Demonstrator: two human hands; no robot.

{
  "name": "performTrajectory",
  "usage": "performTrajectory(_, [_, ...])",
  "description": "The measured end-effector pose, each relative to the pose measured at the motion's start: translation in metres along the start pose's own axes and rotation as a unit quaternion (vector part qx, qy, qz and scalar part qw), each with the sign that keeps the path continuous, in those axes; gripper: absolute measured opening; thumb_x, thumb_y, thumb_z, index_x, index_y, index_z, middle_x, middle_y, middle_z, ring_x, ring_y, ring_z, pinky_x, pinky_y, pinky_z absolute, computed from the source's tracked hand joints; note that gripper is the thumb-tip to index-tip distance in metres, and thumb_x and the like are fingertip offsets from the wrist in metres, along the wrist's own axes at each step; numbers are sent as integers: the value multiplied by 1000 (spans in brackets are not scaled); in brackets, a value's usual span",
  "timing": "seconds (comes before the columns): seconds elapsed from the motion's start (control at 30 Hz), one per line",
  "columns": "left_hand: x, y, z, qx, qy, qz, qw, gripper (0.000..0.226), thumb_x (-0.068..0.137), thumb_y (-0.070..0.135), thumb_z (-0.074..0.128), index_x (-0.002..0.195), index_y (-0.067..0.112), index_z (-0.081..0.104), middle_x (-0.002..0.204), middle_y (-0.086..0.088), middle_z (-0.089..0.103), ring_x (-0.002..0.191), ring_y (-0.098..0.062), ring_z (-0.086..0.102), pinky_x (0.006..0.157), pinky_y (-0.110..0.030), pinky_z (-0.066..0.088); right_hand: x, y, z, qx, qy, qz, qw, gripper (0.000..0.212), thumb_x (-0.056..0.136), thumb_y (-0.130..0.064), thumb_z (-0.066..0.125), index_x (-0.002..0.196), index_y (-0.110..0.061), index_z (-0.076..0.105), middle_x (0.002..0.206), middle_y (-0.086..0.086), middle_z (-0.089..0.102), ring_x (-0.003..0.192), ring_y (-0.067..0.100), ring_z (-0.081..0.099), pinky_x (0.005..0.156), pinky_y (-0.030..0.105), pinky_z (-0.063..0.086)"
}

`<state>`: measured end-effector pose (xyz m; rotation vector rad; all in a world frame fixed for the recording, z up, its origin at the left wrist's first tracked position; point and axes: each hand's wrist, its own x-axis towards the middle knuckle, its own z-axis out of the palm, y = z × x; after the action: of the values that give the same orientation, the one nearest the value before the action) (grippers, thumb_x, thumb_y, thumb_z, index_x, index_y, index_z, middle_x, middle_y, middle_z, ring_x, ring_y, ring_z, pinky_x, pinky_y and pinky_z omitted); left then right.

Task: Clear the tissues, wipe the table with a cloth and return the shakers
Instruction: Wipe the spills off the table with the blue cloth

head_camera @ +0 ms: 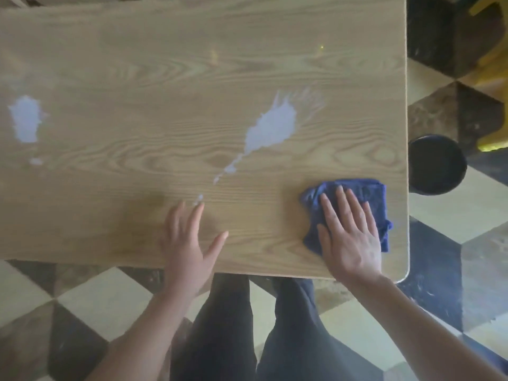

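Table (137, 64) — pale wood with bold grain, smooth, faintly glossy where pale patches of light reflect (270, 127). Cloth (368, 193) — blue woven fabric, soft, matt, crumpled at its edges. Floor (439, 213): polished stone-look tiles in cream, brown and black. Bin (437, 165): dark and matt.

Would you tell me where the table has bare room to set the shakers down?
The far strip of the table is bare, as is the middle between the two pale patches. The near right corner is taken by the blue cloth and right hand.
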<state>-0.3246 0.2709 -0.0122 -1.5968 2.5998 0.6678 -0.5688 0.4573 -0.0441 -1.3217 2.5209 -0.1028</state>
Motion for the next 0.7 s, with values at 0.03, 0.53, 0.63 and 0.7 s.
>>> performTrajectory(0.03, [18, -2, -9, -1, -39, -26, 999, 95, 71, 66, 73, 149, 33, 28, 162, -8, 11, 150, -29, 8, 113, -60, 20, 13, -4, 0, -5, 3, 2, 1000, 58, 100, -44, 26, 155, -24, 22, 163, 8, 16, 152, 23, 8, 123, 47, 9])
performTrajectory(0.53, [88, -25, -44, 188, -266, 0, 945, 158, 44, 70, 83, 136, 41, -43, 142, -6, -55, 140, -50, -26, 112, -52, 31, 361, -40, -70, 45, 56, 86, 994, 62, 99, -52, 21, 155, -26, 18, 165, 5, 10, 152, 24, 5, 123, 46, 2])
performTrajectory(0.63, [89, -21, -49, 195, -275, -3, 941, 156, 45, 71, 82, 138, 42, -40, 143, -5, -54, 141, -49, -26, 111, -56, 30, 356, -47, -66, 52, 62, 107, 991, 63, 98, -50, 21, 155, -24, 19, 165, 4, 9, 152, 23, 5, 122, 48, 1])
performTrajectory(0.7, [89, -17, -53, 194, -279, -8, 940, 156, 45, 70, 82, 139, 42, -39, 144, -5, -53, 142, -47, -26, 110, -59, 30, 335, -50, -61, 60, 65, 112, 990, 63, 98, -50, 22, 154, -24, 20, 165, 3, 10, 151, 23, 6, 122, 50, 2])
